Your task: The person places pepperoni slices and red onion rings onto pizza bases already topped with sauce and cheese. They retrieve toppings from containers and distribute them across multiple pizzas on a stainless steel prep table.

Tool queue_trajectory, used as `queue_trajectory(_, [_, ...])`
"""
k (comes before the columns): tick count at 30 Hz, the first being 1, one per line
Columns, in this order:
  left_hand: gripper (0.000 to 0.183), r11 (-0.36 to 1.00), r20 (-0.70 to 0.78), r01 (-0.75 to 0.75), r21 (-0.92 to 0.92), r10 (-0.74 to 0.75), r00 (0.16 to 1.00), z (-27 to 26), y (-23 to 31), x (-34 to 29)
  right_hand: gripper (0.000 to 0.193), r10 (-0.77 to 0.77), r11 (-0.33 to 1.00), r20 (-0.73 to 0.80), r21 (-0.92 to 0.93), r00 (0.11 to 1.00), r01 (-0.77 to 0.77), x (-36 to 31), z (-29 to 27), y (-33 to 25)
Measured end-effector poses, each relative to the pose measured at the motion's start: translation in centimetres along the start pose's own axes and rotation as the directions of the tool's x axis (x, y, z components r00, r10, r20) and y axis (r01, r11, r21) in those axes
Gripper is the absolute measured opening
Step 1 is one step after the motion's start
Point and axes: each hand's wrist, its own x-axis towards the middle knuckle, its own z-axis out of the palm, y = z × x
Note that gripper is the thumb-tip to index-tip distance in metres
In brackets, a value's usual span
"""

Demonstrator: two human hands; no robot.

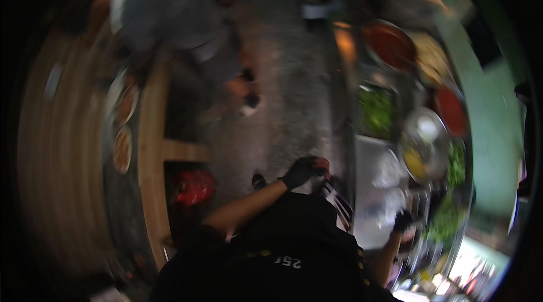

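Note:
My left hand [300,173], in a black glove, is in front of my body above the floor. A small reddish patch [322,167] shows at its fingertips; blur hides whether this is a held thing or part of the hand. Over the right-hand metal counter [370,158] is my right hand [403,221], also dark-gloved and smeared by motion. Beside it lie clear plastic bags [388,203] with pale contents I cannot make out. Whether the right fingers touch them cannot be told.
Along the right counter stand a tray of chopped greens [376,111], a large steel bowl [421,158] and a pot of red sauce [390,46]. A wooden table [150,160] and two round plates of food [122,149] are left. Another person [169,8] stands ahead left.

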Motion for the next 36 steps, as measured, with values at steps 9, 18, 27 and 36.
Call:
queue_trajectory(9, [0.032,0.948,-0.519,-0.124,0.292,0.266,0.812,-20.7,6.0,-24.6,0.044,-0.445,0.789,-0.338,0.29,0.829,0.542,-8.1,9.4,-20.5])
queue_trajectory(18, [0.024,0.496,-0.355,0.033,0.867,0.571,0.74,-28.7,22.1,-45.9,0.066,-0.141,0.972,0.838,0.217,-0.527,0.085,-64.9,42.0,-57.1])
queue_trajectory(27, [0.03,0.678,-0.619,0.133,0.723,0.722,-0.31,-42.2,33.9,-58.9,0.032,-0.203,0.974,0.746,0.217,-0.634,-0.057,-92.6,59.5,-70.5])
queue_trajectory(36, [0.026,0.745,-0.695,-0.107,0.658,0.547,-0.467,-58.6,41.8,-65.2,0.034,0.015,0.999,0.783,-0.035,-0.622,-0.02,-107.4,73.1,-78.6])
